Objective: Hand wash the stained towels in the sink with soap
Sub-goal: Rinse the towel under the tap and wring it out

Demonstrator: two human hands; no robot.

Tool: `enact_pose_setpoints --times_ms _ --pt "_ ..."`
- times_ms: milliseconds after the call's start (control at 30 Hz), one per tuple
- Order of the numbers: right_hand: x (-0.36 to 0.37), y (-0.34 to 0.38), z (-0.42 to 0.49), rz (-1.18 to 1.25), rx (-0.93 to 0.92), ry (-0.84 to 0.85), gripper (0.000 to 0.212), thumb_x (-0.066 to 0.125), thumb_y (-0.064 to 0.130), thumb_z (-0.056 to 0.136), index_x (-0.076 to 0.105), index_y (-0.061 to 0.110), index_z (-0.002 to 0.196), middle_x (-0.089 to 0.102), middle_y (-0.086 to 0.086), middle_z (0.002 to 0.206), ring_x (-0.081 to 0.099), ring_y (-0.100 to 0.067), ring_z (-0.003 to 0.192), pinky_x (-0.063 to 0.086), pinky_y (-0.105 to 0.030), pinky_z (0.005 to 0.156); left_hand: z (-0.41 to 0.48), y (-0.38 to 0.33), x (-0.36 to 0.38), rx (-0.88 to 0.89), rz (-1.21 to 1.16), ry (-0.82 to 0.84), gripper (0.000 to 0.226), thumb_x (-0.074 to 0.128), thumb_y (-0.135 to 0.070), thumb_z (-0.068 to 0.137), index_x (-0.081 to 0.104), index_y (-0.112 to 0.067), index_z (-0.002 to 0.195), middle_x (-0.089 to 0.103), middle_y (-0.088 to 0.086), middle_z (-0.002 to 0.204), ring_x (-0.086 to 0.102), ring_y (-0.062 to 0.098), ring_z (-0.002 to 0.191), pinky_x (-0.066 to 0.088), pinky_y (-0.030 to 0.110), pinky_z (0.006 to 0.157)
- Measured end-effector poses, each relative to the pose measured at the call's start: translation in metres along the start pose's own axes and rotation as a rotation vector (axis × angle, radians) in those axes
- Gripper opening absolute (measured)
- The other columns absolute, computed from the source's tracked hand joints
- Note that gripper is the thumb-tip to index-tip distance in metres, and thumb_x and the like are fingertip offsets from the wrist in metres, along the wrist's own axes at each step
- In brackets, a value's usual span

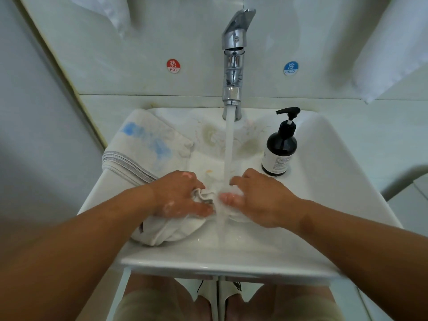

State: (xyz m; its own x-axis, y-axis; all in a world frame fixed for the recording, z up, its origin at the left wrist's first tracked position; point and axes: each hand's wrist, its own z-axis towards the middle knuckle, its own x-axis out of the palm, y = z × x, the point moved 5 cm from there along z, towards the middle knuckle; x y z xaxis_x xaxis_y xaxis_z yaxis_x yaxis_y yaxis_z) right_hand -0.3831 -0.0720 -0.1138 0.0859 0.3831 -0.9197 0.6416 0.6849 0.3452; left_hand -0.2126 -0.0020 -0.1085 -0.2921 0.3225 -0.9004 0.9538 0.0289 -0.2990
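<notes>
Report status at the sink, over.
Left hand and right hand both grip bunched white wet towel under running tap water. Blue-stained white towel draped on white sink rim. Nothing in the way.

glossy white ceramic sink (pixel 312 181), shiny chrome metal faucet (pixel 234 63), soft wet cloth towel (pixel 166 228).

A wet white cloth towel (pixel 166 228) lies bunched in the near left of the white ceramic sink (pixel 324 181). Its grey-edged hem is crumpled up at the middle, right beside the running water (pixel 229 147). A second white towel with grey stripes and blue stains (pixel 148 144) drapes over the sink's far left rim. A dark pump bottle of soap (pixel 280 147) with a pale label stands upright on the far right ledge.
</notes>
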Motion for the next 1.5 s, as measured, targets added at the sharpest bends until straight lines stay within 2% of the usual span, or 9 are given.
enact_pose_setpoints --times_ms 133,300,500,633,767,933,1167,1367,1500 --pt "0.005 0.008 -0.007 -0.25 -0.053 0.014 0.074 0.04 0.073 0.094 0.012 0.041 0.154 0.036 0.001 0.143 0.059 -0.026 0.105 0.05 -0.04 0.086 -0.003 0.001 -0.004 0.032 0.036 -0.033 0.046 0.055 -0.044 0.101 0.046 -0.028 0.144 0.065 0.0 0.127 0.059 0.019 0.11 0.043 0.028 0.091" --pt "0.015 0.005 -0.002 -0.238 -0.036 0.084 0.082 0.058 0.066 0.089 0.013 0.041 0.153 0.049 -0.003 0.125 0.059 -0.027 0.101 0.052 -0.041 0.085 -0.009 -0.01 0.022 -0.025 0.196 0.103 0.086 0.04 -0.069 0.096 0.004 -0.025 0.161 0.039 0.007 0.147 0.05 0.028 0.131 0.04 0.038 0.109" --pt "0.005 0.003 0.005 -0.129 -0.041 0.023 0.016 0.059 0.046 0.091 0.049 0.034 0.094 0.055 0.001 0.092 0.051 -0.023 0.082 0.042 -0.03 0.065 0.004 -0.004 0.012 -0.019 0.149 -0.034 0.021 0.053 -0.042 0.097 0.05 -0.024 0.107 0.064 0.006 0.112 0.06 0.026 0.1 0.047 0.035 0.082" --pt "-0.009 -0.004 0.001 0.206 -0.064 0.049 0.022 0.071 0.056 0.085 0.062 0.043 0.069 0.063 0.012 0.069 0.061 -0.01 0.068 0.042 -0.021 0.056 -0.007 0.001 -0.002 0.089 -0.099 -0.135 0.038 0.06 -0.066 0.083 0.064 -0.028 0.087 0.066 -0.012 0.079 0.061 0.011 0.077 0.051 0.033 0.073" --pt "-0.014 -0.022 -0.002 -0.053 0.027 0.119 0.048 0.052 0.071 0.09 0.066 0.028 0.074 0.063 0.006 0.078 0.061 -0.013 0.075 0.052 -0.032 0.07 -0.006 0.006 0.012 -0.002 0.047 -0.004 0.08 0.048 -0.087 0.08 0.045 -0.037 0.141 0.06 -0.007 0.132 0.059 0.016 0.114 0.049 0.04 0.1" --pt "-0.002 -0.006 -0.012 -0.17 -0.083 0.14 0.074 0.049 0.065 0.092 0.024 0.036 0.156 0.045 0.004 0.137 0.048 -0.019 0.123 0.042 -0.038 0.104 -0.007 -0.004 0.029 0.022 0.223 0.084 0.096 0.035 -0.089 0.082 0.012 -0.031 0.154 0.045 0.0 0.141 0.052 0.025 0.125 0.044 0.046 0.106" --pt "0.027 -0.01 0.009 -0.387 -0.157 0.147 0.05 0.037 0.066 0.097 0.054 0.036 0.133 0.049 0.002 0.139 0.06 -0.023 0.111 0.051 -0.036 0.091 0.001 -0.01 0.037 0.009 0.242 0.091 0.066 0.03 -0.068 0.099 0.035 -0.014 0.137 0.062 0.013 0.117 0.06 0.027 0.098 0.051 0.044 0.092" --pt "-0.002 -0.008 0.0 -0.238 -0.151 0.024 0.051 0.051 0.074 0.086 0.058 0.025 0.089 0.06 0.005 0.08 0.063 -0.019 0.078 0.053 -0.036 0.069 0.004 -0.024 0.017 0.124 0.205 -0.078 0.032 0.037 -0.051 0.105 0.055 -0.026 0.109 0.063 0.008 0.102 0.061 0.026 0.09 0.047 0.036 0.079" --pt "-0.015 -0.027 -0.013 -0.244 -0.044 0.206 0.056 0.045 0.079 0.088 0.058 0.025 0.081 0.062 0.006 0.079 0.06 -0.012 0.074 0.052 -0.036 0.074 -0.004 -0.019 0.019 0.05 0.11 0.023 0.081 0.041 -0.089 0.08 0.044 -0.032 0.138 0.063 0.0 0.12 0.06 0.021 0.103 0.051 0.037 0.088"
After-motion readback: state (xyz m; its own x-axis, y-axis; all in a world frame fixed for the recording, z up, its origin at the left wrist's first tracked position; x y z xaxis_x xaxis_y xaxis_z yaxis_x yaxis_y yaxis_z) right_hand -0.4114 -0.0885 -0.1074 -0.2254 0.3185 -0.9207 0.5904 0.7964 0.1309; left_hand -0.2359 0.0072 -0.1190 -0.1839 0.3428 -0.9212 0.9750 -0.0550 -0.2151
